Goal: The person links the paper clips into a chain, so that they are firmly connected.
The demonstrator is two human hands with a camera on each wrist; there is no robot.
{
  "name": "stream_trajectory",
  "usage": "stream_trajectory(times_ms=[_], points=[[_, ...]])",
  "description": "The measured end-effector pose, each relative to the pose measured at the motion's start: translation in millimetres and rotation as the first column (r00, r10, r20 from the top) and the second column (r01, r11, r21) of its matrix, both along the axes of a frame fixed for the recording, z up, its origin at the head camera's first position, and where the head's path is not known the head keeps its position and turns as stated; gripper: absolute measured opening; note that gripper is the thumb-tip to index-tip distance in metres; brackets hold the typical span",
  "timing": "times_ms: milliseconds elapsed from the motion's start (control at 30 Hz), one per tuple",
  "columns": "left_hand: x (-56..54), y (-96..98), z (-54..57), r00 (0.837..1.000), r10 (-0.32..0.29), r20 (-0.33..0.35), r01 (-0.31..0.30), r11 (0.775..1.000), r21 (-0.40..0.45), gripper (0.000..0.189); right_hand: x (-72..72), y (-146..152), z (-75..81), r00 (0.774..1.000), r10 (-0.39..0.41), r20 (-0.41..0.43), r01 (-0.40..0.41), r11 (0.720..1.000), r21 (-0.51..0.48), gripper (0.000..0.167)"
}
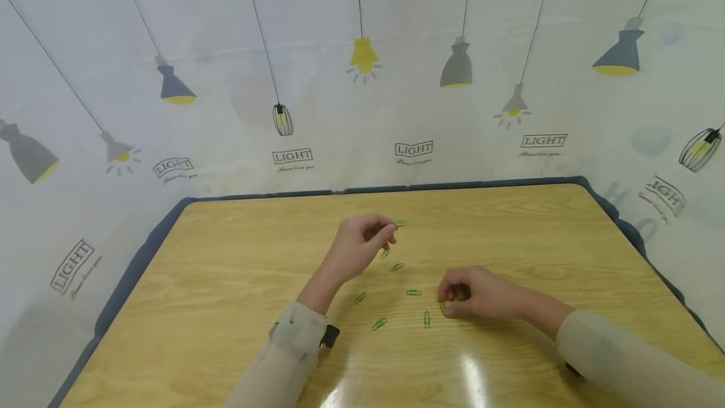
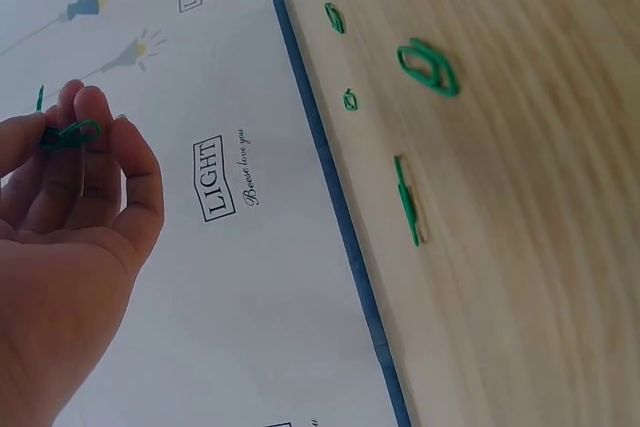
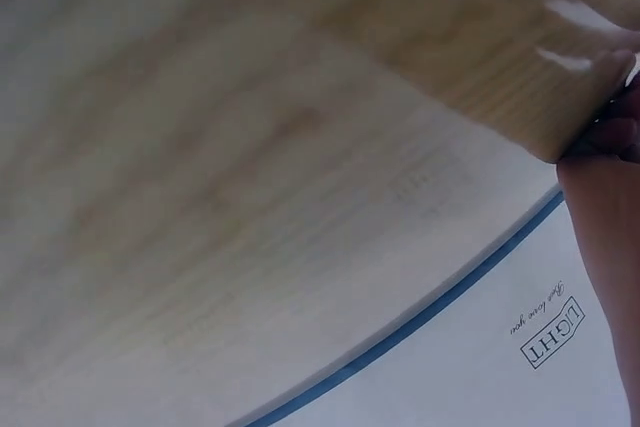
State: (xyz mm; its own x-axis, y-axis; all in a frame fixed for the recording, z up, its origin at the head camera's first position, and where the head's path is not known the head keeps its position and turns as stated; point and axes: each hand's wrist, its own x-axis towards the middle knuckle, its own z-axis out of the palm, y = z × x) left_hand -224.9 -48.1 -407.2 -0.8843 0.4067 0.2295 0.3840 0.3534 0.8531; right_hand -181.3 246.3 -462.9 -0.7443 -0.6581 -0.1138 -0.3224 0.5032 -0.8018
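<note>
My left hand [image 1: 362, 244] is raised over the table and pinches a green paper clip [image 1: 400, 223] between thumb and fingertips. In the left wrist view the pinched clip [image 2: 72, 134] shows between the thumb and the bent fingers, with a thin green end sticking up. Low at the tabletop, my right hand [image 1: 478, 293] has its thumb and forefinger together on another green clip [image 1: 443, 308], partly covered by the fingers. Only part of this hand [image 3: 605, 217] enters the right wrist view, and its clip is hidden there.
Several green paper clips lie scattered on the wooden table [image 1: 226, 307] between the hands, among them one clip [image 1: 414, 293] near the right fingers and another [image 1: 379, 323] nearer the front. Blue edging [image 1: 368, 190] borders the table against a wall [image 1: 317, 17] printed with lamps.
</note>
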Motion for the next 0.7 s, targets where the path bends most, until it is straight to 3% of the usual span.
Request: stream_trajectory(times_ms=[167,467,567,700], points=[[1.8,1.0,-4.2,0.999,0.003,0.040,-0.003,1.000,-0.014,0.020,0.7,0.4,5.2,1.000,0.002,0.016,-0.002,1.000,0.024,0.018],[6.6,0.3,-3.2,0.999,0.002,0.052,0.002,0.998,-0.065,0.019,0.5,-10.0,20.5,0.997,0.071,-0.037,-0.068,0.994,0.086,0.007],[6.6,1.4,-3.0,0.999,0.000,0.052,0.003,0.998,-0.067,0.019,-5.0,-10.0,26.7,0.997,0.047,-0.059,-0.040,0.993,0.110,0.006],[5.7,3.7,-3.4,0.999,-0.011,0.043,0.014,0.997,-0.074,0.019,-16.3,-8.2,40.4,0.990,-0.042,-0.133,0.055,0.994,0.096,0.015]])
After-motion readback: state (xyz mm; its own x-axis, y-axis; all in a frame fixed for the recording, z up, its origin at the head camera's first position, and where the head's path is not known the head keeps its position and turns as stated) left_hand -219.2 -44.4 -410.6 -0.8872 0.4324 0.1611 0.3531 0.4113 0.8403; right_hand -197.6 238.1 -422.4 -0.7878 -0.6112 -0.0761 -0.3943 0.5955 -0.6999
